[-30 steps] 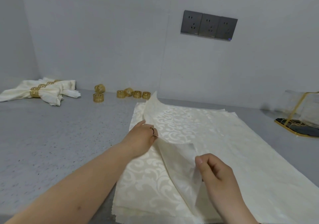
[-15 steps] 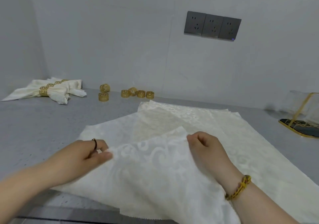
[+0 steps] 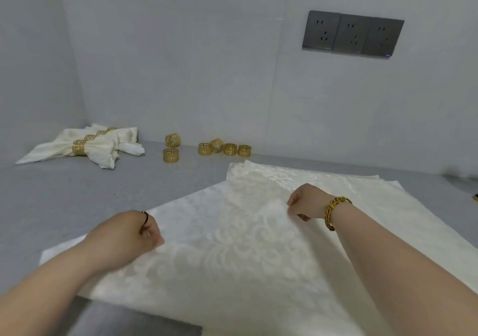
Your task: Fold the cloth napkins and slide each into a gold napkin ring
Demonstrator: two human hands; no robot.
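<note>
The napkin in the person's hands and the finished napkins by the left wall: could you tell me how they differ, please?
The held napkin lies spread open; the finished napkins are gathered into bundles. The held napkin has no ring; the finished napkins wear gold rings. The left hand and right hand pinch the held napkin; nothing touches the finished napkins. Both are cream patterned cloth.

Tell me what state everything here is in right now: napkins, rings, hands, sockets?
top napkin, unfolded, lying skewed over the stack, held by both hands.
stack of napkins, flat, unfolded, partly covered.
ringed napkins, folded, in gold rings, piled back left.
loose gold rings, empty, six by the wall.
left hand, pinches the top napkin.
right hand, pinches the top napkin.
wall sockets, nothing plugged in.
</note>
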